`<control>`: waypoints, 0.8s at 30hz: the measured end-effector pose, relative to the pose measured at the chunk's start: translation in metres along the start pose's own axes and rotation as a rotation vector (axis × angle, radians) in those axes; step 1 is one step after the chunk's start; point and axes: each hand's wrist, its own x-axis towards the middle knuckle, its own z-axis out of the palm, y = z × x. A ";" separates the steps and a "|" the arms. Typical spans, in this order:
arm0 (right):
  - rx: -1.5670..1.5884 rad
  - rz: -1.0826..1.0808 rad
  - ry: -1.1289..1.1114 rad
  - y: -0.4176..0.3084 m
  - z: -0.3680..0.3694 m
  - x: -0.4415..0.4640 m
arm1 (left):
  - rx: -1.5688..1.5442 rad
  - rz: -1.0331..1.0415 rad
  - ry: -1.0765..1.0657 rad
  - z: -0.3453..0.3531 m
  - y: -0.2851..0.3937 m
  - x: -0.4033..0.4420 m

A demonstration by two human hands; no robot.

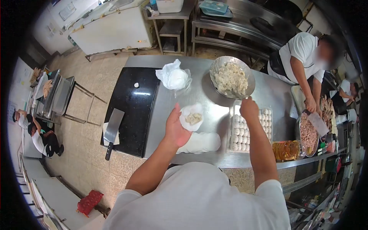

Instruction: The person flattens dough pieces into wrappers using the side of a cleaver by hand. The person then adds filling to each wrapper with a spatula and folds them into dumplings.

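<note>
My left hand [177,132] holds a round white dough wrapper [188,122] on its palm and fingers, with a lump of pale filling [194,118] on it. At the near rim of a metal bowl [215,86] of pale filling [231,78], my right hand [249,109] is closed around a thin tool, mostly hidden. Rows of white dough balls [241,132] fill a clear tray under my right forearm. Beside my left wrist lies a white cloth-like roll [203,142]. White dough [177,79] rests in plastic wrap beyond my left hand.
A cleaver [114,126] and a small dough piece [136,85] lie on the black board [132,105]. An oil bottle [285,150] lies at right, beside a tray of chopped meat [308,132]. A co-worker [303,57] leans over that tray, holding a blade.
</note>
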 end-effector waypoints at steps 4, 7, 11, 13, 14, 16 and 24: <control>0.160 -0.259 0.213 -0.062 -0.005 0.004 | -0.070 0.067 0.021 0.012 0.019 -0.033; 0.745 -0.513 0.410 -0.133 -0.075 -0.052 | -0.192 0.096 -0.036 0.008 0.036 -0.058; 0.905 -0.824 0.527 -0.190 -0.125 -0.099 | -0.220 0.096 -0.049 -0.001 0.052 -0.075; 0.918 -0.825 0.548 -0.199 -0.138 -0.098 | -0.220 0.056 -0.115 -0.004 0.059 -0.082; 0.933 -0.842 0.579 -0.202 -0.145 -0.097 | -0.160 0.076 -0.186 -0.004 0.062 -0.087; 0.991 -0.796 0.562 -0.207 -0.158 -0.102 | -0.100 0.069 -0.263 0.000 0.067 -0.096; 1.930 -0.428 0.042 -0.218 -0.190 -0.143 | 0.630 0.274 -0.371 0.008 0.082 -0.112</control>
